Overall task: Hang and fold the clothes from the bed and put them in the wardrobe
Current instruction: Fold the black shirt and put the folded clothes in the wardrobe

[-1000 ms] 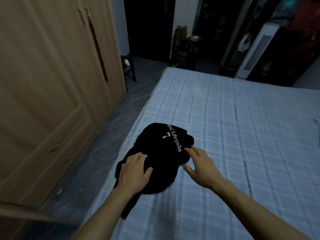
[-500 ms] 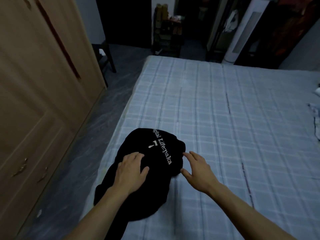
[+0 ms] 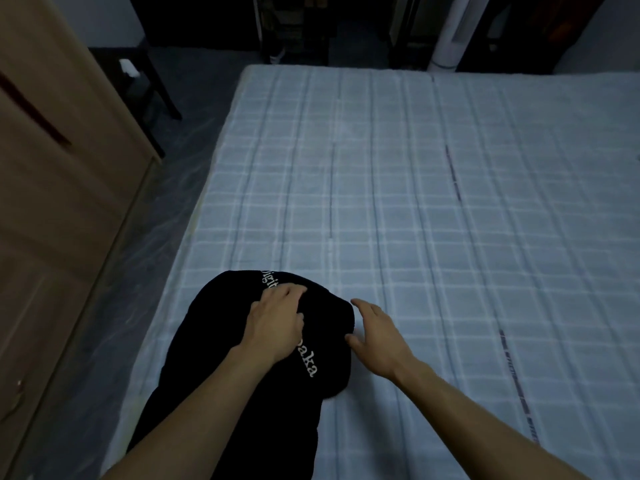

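Since half a second ago my left hand [image 3: 275, 322] has slid up the black garment [image 3: 221, 344] toward its far edge; it now covers the middle of the white lettering, fingers curled and seemingly bunching cloth, though I can't tell if it's a real pinch. My right hand [image 3: 375, 336] sits much where it was, fingers relaxed and fairly wide, thumb touching the garment's right edge. My guess: still tidying the fold, not yet lifting for the wardrobe [image 3: 65, 209] at the frame's left. The garment sits lower centre-left of the frame on the bed [image 3: 433, 202], near its left edge, a rounded folded lump, its lower part trailing down under my left forearm out of frame.
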